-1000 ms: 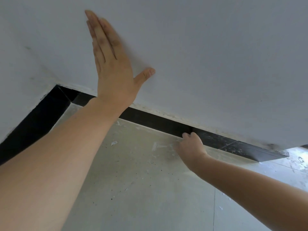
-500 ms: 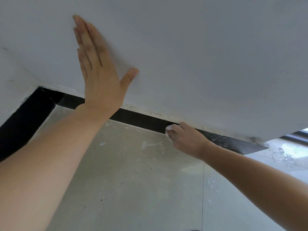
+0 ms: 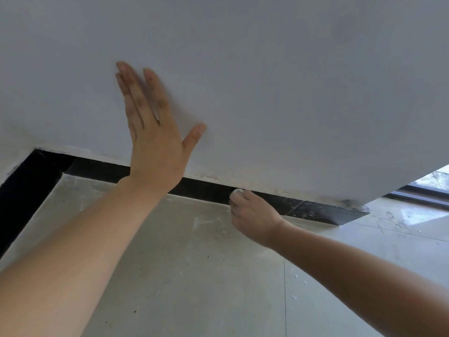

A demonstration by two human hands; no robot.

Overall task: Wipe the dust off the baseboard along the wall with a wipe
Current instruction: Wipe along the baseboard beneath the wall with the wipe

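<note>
Right hand (image 3: 252,215) grips a white wipe (image 3: 237,191) against the speckled black baseboard (image 3: 315,210); left hand (image 3: 153,142) lies flat.

Matt painted wall (image 3: 267,81); glossy black baseboard (image 3: 315,210), speckled with dust; smooth pale floor tiles (image 3: 194,276), dusty; soft white wipe (image 3: 236,192).

Indoor room with painted wall (image 3: 291,93), baseboard (image 3: 206,190), tiled floor (image 3: 194,276).

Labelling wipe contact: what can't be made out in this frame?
Head view, wipe: only a white corner shows; fingers of the right hand hide the rest.
Head view, baseboard: a stretch is hidden behind the wrist of the left hand; the side run is cut off at the left edge.
Head view, wall: palm contact is hidden by that hand's back.
</note>
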